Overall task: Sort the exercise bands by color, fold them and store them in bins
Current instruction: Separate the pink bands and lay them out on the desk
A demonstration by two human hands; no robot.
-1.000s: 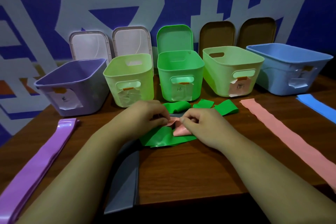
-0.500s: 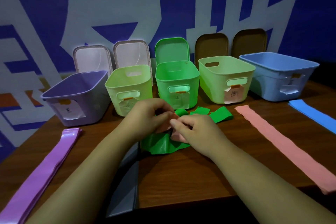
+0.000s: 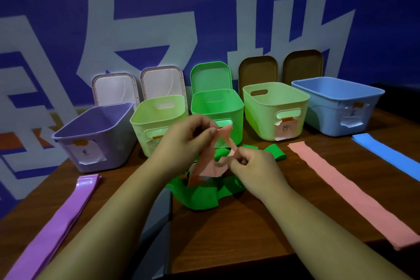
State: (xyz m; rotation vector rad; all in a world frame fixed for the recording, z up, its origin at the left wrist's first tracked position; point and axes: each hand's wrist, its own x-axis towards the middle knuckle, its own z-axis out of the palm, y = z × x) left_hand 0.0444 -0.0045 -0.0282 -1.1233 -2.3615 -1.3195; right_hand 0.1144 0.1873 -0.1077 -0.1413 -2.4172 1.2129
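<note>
I was at the sorting step, teasing a crumpled pink band [image 3: 208,167] out of the green bands [image 3: 204,198] heaped on the table [image 3: 261,223]. My left grip [image 3: 186,141] pinched its upper end, held up in front of the green bin [image 3: 216,107]. My right grip [image 3: 254,166] pinched it lower down, just above the heap. The band hung twisted between them, its tail reaching down to the green. Next, I judged, it needed pulling straight, laying flat beside the flat pink band [image 3: 354,191] and folding, before going into the light green bin [image 3: 261,109] with the pinkish label.
</note>
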